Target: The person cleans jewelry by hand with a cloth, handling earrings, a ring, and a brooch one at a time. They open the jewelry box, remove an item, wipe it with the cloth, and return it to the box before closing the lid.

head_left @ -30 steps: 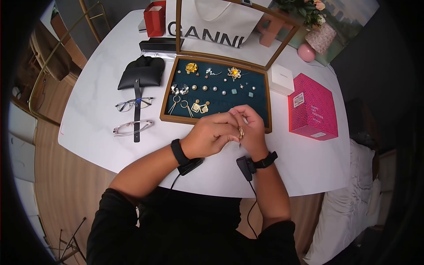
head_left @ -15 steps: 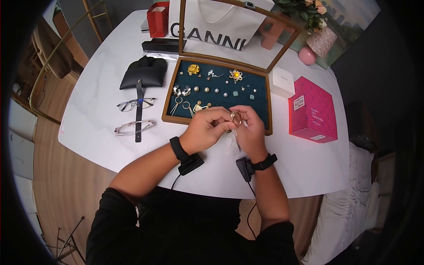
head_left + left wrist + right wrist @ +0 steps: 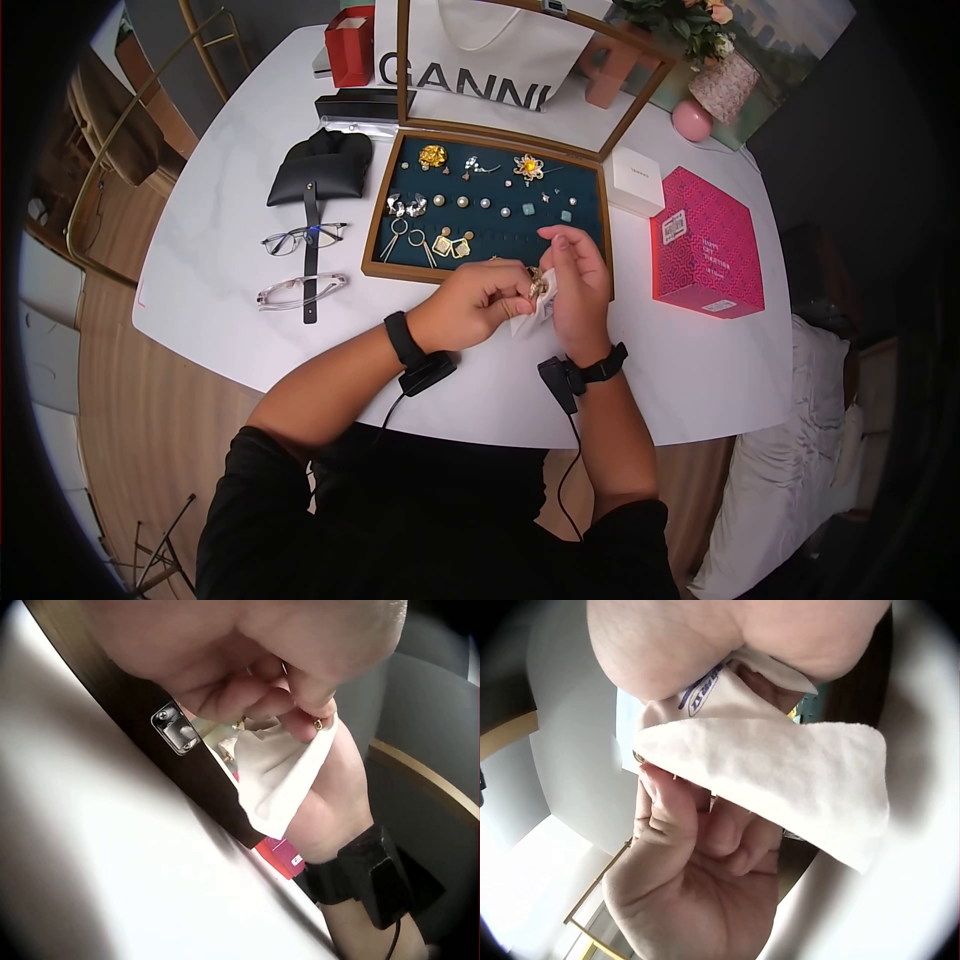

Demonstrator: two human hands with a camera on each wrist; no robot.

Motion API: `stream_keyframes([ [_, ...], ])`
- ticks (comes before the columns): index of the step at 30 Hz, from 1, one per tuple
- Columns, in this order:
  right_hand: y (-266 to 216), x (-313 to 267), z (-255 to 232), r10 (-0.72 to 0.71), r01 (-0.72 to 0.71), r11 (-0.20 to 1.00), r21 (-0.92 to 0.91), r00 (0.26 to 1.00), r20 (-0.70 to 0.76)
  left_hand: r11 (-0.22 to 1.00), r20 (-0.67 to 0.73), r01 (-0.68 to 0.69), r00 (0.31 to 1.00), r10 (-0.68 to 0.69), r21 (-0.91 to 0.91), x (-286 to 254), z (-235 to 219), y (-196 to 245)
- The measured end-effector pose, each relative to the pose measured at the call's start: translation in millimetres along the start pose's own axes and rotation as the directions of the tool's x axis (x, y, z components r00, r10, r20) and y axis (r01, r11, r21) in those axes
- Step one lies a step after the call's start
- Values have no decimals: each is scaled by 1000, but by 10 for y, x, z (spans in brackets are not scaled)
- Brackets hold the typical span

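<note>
My left hand [image 3: 470,302] pinches a small gold hoop-shaped piece of jewellery [image 3: 538,288] between thumb and fingers. Against it lies a white cloth [image 3: 530,322], held in my right hand [image 3: 583,300], whose upper fingers are raised. Blue printing shows on the cloth [image 3: 780,761] in the right wrist view, where its fold covers most of the jewellery. Both hands meet over the near edge of a wooden jewellery case [image 3: 420,272] with its glass lid up. Several earrings and pearl studs [image 3: 462,202] sit in rows on its dark green lining.
Left of the case lie a black pouch [image 3: 318,175] with a strap, dark-framed glasses [image 3: 285,242] and clear-framed glasses [image 3: 280,293]. To the right stand a small white box [image 3: 636,182] and a pink box [image 3: 705,250]. A white paper bag [image 3: 480,50] stands behind.
The gold hoop was turned upright facing me and is now partly covered by the cloth. More of the white cloth shows, and my right fingers have lifted away from the hoop.
</note>
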State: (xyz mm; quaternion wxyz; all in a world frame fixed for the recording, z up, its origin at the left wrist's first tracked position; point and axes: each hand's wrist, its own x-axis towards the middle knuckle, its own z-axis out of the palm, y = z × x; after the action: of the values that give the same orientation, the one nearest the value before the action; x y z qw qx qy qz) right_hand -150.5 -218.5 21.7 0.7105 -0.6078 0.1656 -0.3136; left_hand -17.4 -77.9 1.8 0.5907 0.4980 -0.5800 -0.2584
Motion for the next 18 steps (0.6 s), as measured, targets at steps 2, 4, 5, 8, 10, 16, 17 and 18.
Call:
stream_keyframes([
  [2,-19,-11,4,10,-10,1000,14,1000,21,1000,65,17,998,-17,12,1,9,83],
  [4,-15,-16,6,21,-21,1000,-2,1000,16,997,121,75,990,-75,0,-12,28,132],
  [5,-3,-11,11,25,-25,999,-25,1000,1,997,128,67,989,-70,23,-13,28,126],
  [8,4,-18,37,7,-9,998,-67,999,-36,995,150,93,984,-98,39,-16,23,119],
  [10,11,-29,42,-18,15,995,-102,1000,-25,983,168,180,970,-175,-19,-28,21,143],
  [16,-32,-33,-57,-63,83,968,-235,994,91,987,104,158,982,-155,-16,-41,65,122],
  [17,-71,-24,-86,-62,81,972,-221,994,91,985,91,170,982,-166,-37,-38,70,100],
  [18,-101,-15,-122,-62,80,975,-208,994,91,982,77,182,981,-177,-58,-36,76,58],
])
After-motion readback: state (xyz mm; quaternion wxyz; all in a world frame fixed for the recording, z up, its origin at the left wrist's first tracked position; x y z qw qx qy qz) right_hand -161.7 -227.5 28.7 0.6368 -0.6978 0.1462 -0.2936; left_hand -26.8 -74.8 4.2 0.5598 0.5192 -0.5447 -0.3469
